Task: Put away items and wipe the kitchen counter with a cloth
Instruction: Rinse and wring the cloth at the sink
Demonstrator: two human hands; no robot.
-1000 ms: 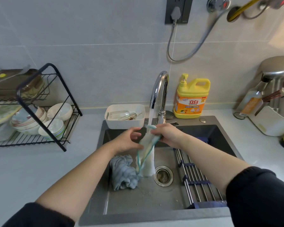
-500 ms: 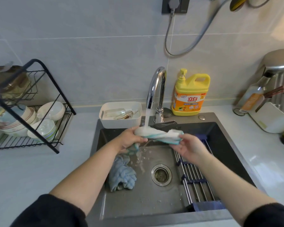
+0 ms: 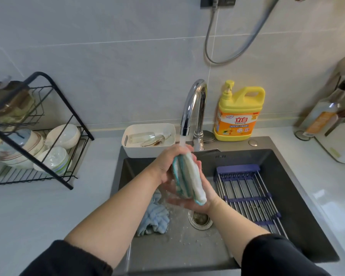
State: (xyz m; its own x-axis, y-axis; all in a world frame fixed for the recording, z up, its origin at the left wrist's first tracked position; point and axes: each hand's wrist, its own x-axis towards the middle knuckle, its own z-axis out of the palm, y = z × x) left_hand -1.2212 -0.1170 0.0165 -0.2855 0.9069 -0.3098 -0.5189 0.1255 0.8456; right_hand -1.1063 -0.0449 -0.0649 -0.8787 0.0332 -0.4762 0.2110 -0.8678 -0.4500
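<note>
Over the sink (image 3: 299, 232), I hold a folded white cloth (image 3: 188, 179) with teal edging between both hands. My left hand (image 3: 164, 166) grips its upper end, fingers curled over the top. My right hand (image 3: 190, 206) cradles it from below, palm up, fingers wrapped up its far side. Water from the chrome faucet (image 3: 193, 104), just beyond my left hand, falls onto the top of the cloth. Beneath my hands a crumpled blue towel (image 3: 153, 219) lies on the sink floor beside the drain (image 3: 200, 220). Right of my right hand, a roll-up drying rack (image 3: 249, 196) spans the basin. Beyond my hands, on the table (image 3: 38, 216), a white tray (image 3: 147, 151) and a yellow dish soap bottle (image 3: 238, 114) flank the faucet. Well to the left of my left hand, a black wire dish rack (image 3: 72, 118) holds bowls (image 3: 63, 136).
</note>
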